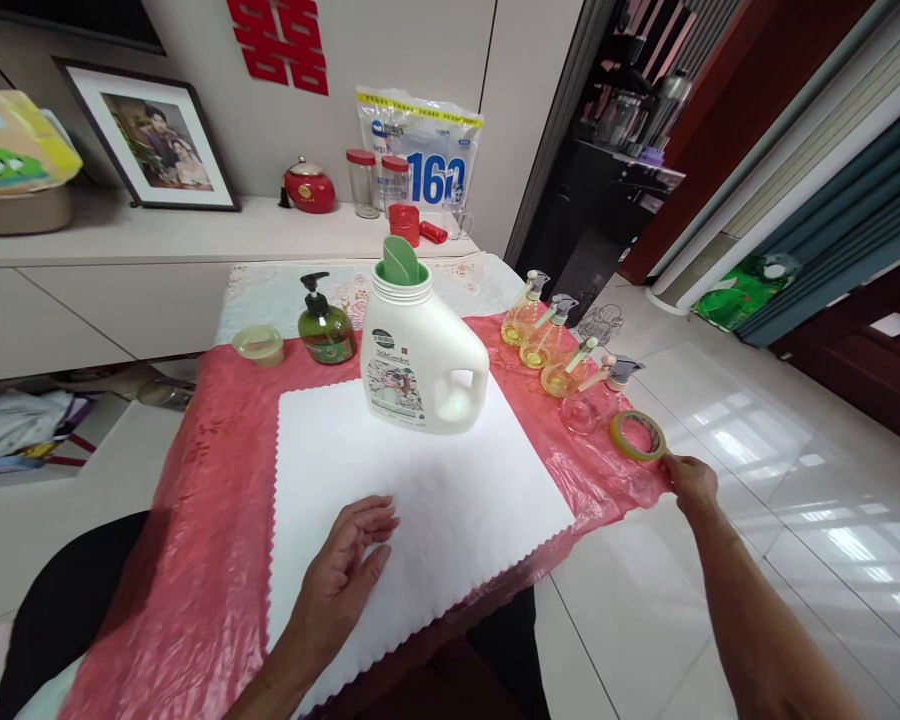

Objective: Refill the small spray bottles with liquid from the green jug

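Observation:
My left hand (345,575) hovers low over a white scallop-edged cloth (435,510), palm turned inward, fingers loosely bent and thumb apart, holding nothing. At the right corner of the table, my right hand (694,482) has its fingertips closed at the rim of a yellowish roll of tape (638,436). Past my left hand, a white detergent jug (425,350) stands upright on the cloth, with a green scoop-shaped piece (400,262) in its mouth. Next to the tape is a clear pump bottle (583,413).
Red plastic sheeting (195,500) covers the table. Several pump bottles with yellow liquid (538,350) line its right side. A green pump bottle (325,330) and a small lidded tub (260,346) stand at the back left. Behind is a shelf with jars (363,185).

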The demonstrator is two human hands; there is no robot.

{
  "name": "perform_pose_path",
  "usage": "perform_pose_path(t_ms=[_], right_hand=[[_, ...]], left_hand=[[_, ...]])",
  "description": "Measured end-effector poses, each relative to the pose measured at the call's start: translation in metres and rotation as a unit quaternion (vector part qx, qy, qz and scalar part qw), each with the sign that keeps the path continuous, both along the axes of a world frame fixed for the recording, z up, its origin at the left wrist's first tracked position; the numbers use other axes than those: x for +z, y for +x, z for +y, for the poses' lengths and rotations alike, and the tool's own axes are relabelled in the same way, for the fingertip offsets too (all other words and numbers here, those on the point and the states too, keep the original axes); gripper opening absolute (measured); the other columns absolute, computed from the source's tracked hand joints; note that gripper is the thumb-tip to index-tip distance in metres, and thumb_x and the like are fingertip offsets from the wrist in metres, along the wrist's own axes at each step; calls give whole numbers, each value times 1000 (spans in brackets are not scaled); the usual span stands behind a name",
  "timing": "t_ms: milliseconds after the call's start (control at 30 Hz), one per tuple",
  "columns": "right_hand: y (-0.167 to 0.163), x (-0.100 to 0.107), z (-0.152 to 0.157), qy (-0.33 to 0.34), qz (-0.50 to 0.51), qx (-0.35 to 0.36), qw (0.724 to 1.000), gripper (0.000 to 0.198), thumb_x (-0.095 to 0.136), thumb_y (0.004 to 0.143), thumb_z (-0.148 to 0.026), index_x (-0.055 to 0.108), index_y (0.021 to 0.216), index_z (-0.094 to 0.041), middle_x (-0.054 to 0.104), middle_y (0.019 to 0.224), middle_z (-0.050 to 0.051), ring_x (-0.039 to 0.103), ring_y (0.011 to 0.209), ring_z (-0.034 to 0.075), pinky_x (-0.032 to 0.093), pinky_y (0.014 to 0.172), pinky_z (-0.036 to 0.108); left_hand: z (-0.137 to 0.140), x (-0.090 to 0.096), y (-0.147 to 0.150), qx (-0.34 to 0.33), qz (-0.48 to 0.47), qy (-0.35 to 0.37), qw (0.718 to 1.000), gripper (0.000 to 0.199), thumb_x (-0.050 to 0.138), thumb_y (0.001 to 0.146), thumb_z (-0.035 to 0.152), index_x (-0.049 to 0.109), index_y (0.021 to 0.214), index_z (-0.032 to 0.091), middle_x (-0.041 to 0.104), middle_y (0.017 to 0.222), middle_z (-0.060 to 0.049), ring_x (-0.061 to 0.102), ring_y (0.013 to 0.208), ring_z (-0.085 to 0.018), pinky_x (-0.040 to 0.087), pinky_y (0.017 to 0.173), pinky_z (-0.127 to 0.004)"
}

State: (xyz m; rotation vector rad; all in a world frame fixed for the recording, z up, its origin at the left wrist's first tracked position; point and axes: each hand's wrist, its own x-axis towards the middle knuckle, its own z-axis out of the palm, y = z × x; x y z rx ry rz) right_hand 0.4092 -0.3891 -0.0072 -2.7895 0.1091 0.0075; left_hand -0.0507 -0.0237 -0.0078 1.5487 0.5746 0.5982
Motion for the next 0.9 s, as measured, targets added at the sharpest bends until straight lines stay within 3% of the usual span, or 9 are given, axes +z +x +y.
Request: perform_pose_path(t_ms=[167,367,667,900], right_hand=[[1,16,6,-42,90,-62,993,35,61,110,-44,64,118,-10,59,112,9,61,101,17,57,94,33],[-1,25,18,-91,75,-60,991,36,62,109,-43,63,121,-9,58,116,10,59,110,20,54,101,38],[-10,45,30,-97,45,-42,993,37,57,112,-45,63,124,-10,59,115,9,59,111,20,52,104,41],[-13,62,56,-128,47,-37,990,43,62,108,-51,64,125,-12,59,114,9,58,112,22,50,104,42]], left_hand=[[0,-3,0,-5,-3,9,1000,29,65,95,45,71,117,27,60,134,-11,72,108,-23,62,97,-37],[0,-5,0,-3,-12,9,1000,28,65,96,43,70,118,28,60,132,-10,72,106,-22,62,95,-35],[0,-4,0,-12,-15,4,1000,27,64,97,41,69,119,27,59,134,-10,71,107,-22,62,96,-35],[0,-3,0,-17,-19,-2,1000,25,63,97,38,69,119,27,58,135,-10,71,109,-22,61,97,-35]])
